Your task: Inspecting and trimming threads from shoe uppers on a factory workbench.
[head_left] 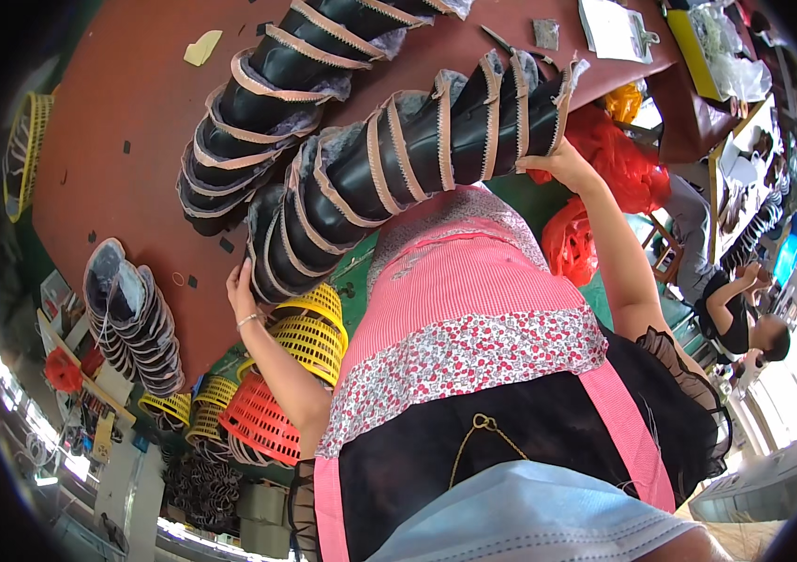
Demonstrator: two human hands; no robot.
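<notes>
Across the table's near edge lies a long stack of nested black shoe uppers [422,145], with pale toothed edge strips and grey fuzzy lining. My left hand [243,296] grips its left end, fingers against the side. At its right end my right hand [562,170] has hold of the last uppers, the thumb beneath and the other fingers partly hidden. Just beyond it, a second similar stack [262,103] rests on the red-brown tabletop [117,94], running out past the top of the view.
Shoe uppers [131,318] stand stacked at the table's left corner. Scissors [511,45] and a clipboard [616,30] lie at the far right. Below are yellow baskets [309,337], a red basket [267,417] and red plastic bags [604,155]. Another person [745,318] sits at right.
</notes>
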